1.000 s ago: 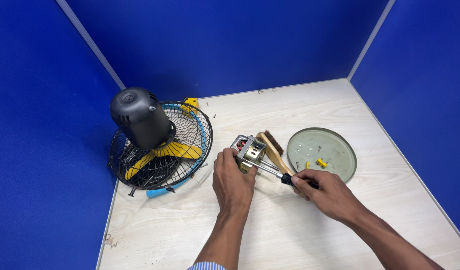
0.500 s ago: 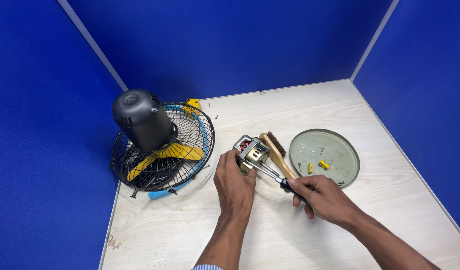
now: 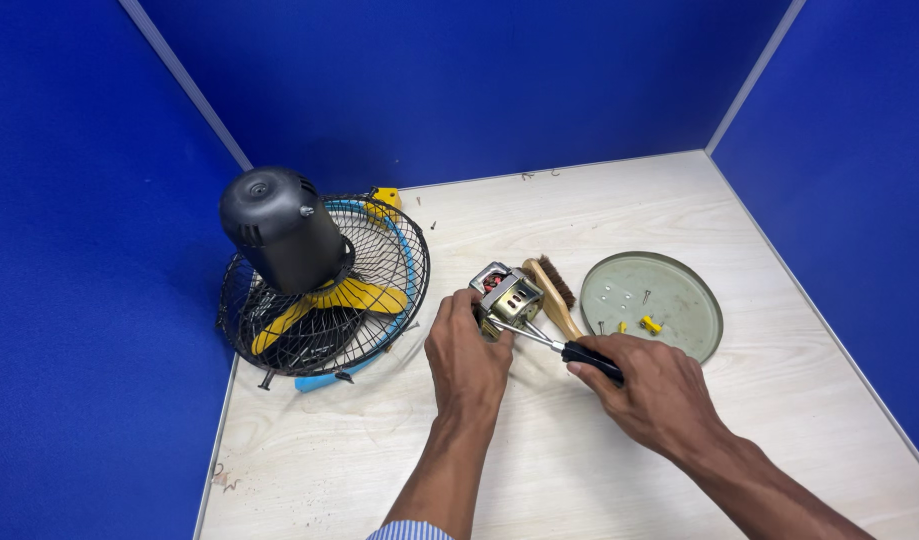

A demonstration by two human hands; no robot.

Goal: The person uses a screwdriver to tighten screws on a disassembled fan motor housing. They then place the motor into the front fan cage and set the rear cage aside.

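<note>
I see my left hand lying on the small metal motor on the pale wooden table, fingers curled around its near side — I think it holds the motor so it cannot slide. My right hand is closed in a fist around the black handle of a screwdriver, and the thin shaft points up and left so its tip meets the motor. The handle sits low and the tip high, which lets the tool push in from the side. The motor is near the middle of the table, just beside a wooden brush that lies behind it, touching or almost touching — I cannot tell which. To the right is one round grey metal plate, lying flat like a dish, with little parts in it: I count two yellow bits and about two small screws, though they are tiny. To the left lies one fan, face down on its wire cage, with its black back housing sticking up and yellow blades showing through. So: one motor, one screwdriver, one brush, one plate, one fan. Blue walls stand all around.
</note>
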